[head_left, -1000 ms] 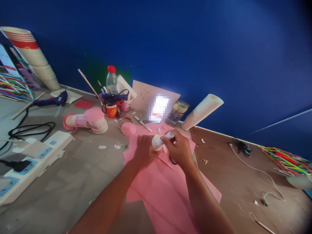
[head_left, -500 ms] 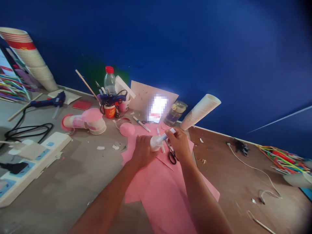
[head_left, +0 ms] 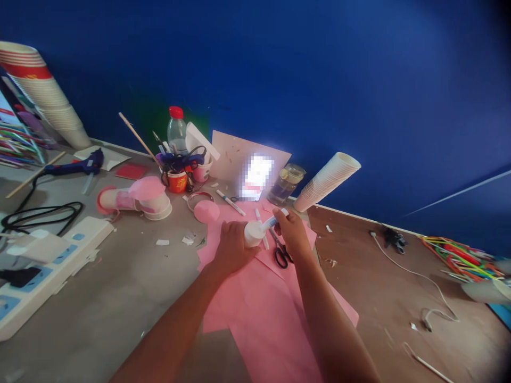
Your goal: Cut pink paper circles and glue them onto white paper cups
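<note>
My left hand (head_left: 231,244) is wrapped around a small white cup-like piece (head_left: 254,234), with its round end facing up. My right hand (head_left: 293,229) pinches a slim white-and-blue stick (head_left: 275,219), apparently a marker or tube. The stick's lower end meets the white piece's edge; whether it touches I cannot tell. Both hands are above pink paper sheets (head_left: 263,308). Black-handled scissors (head_left: 281,256) lie beside my right wrist, partly hidden by it. Just beyond, a white marker (head_left: 230,202) rests near a pink paper disc (head_left: 206,211).
A pink-trimmed cup assembly (head_left: 131,197), a power strip (head_left: 59,266) and a glue gun (head_left: 75,165) are on the left. At the back stand a lit phone (head_left: 257,175), a jar (head_left: 286,183) and leaning stacked paper cups (head_left: 329,181). A cable (head_left: 415,279) lies right.
The view has shifted slightly. Both hands keep their grips, and the white piece's round end is turned a little more upward, with the stick still at its edge.
</note>
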{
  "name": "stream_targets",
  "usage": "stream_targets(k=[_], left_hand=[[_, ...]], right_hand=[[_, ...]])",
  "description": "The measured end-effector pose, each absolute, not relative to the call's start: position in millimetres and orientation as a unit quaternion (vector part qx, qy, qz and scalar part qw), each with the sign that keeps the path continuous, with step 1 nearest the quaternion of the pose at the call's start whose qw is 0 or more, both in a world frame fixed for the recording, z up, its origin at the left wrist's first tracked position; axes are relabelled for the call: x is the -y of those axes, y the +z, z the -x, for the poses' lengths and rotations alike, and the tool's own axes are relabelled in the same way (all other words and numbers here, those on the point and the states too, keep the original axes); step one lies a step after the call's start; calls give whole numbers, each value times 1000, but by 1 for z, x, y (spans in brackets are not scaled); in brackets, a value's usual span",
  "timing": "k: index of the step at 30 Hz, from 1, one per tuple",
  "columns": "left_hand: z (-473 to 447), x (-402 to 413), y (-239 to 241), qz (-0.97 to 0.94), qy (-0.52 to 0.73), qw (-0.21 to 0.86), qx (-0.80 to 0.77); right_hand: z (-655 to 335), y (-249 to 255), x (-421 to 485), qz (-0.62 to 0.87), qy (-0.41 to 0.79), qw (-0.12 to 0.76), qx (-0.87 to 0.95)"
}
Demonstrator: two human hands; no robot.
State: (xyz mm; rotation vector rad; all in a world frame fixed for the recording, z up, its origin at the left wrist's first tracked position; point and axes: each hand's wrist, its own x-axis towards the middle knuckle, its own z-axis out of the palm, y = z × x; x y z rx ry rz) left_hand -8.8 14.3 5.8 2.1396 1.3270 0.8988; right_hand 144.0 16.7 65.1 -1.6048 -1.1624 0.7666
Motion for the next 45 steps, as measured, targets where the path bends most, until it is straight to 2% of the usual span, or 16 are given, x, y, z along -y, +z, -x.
stream_targets(k=[10,16,20,25,27,30,36,45], left_hand=[[9,-15,-2,-787,341,211,-469],[9,-15,-3,-792,350,197,-460],[9,-15,-1,-789,352,194,-465],[9,-15,0,-796,344,199,-457],[10,-15,0,-798,337,196,-459],[11,-14,2,-803,325,194,-460],[11,-13,5,-803,320,192,-464],[9,-14,3,-805,310,194,-467]], right_hand=[[-155,73,-15,728,146,432,511],[-149,72,-14,682,228,481,502],[-144,68,-15,670,245,473,517],[-144,75,-11,708,140,435,538],[-144,80,-7,711,89,446,537],[-140,86,-2,691,82,459,552],[-131,83,0,678,121,383,616],[-132,79,0,650,-62,325,684]])
